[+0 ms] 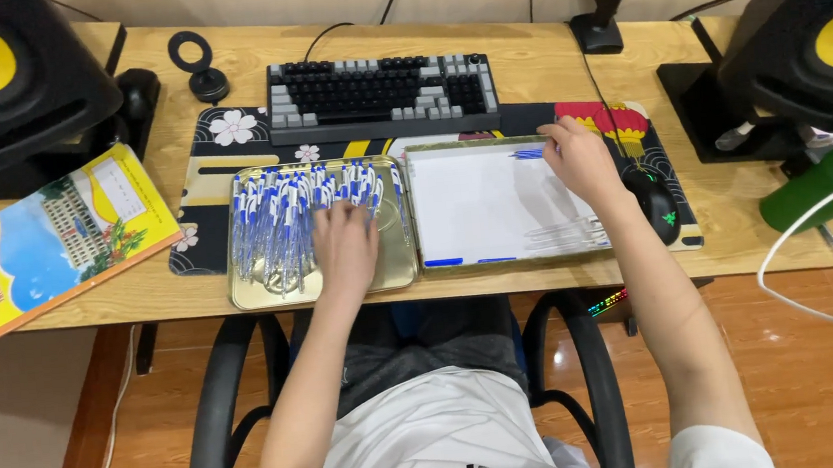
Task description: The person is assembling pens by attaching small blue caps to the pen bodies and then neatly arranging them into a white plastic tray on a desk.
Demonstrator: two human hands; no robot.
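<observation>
Left hand (345, 242) lies spread on light, slick, rolling blue-and-white ballpoint pens (280, 221) heaped in a gold tray (241, 297); right hand (581, 157) pinches blue caps (528, 154), best gripped mid-barrel.

Blue-and-white pens (280, 221) (gold tray (241, 297)), white sheet (479, 203)

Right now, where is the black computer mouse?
In the head view, the black computer mouse sits on the patterned desk mat, just right of the right hand and the white-lined metal tray.
</observation>
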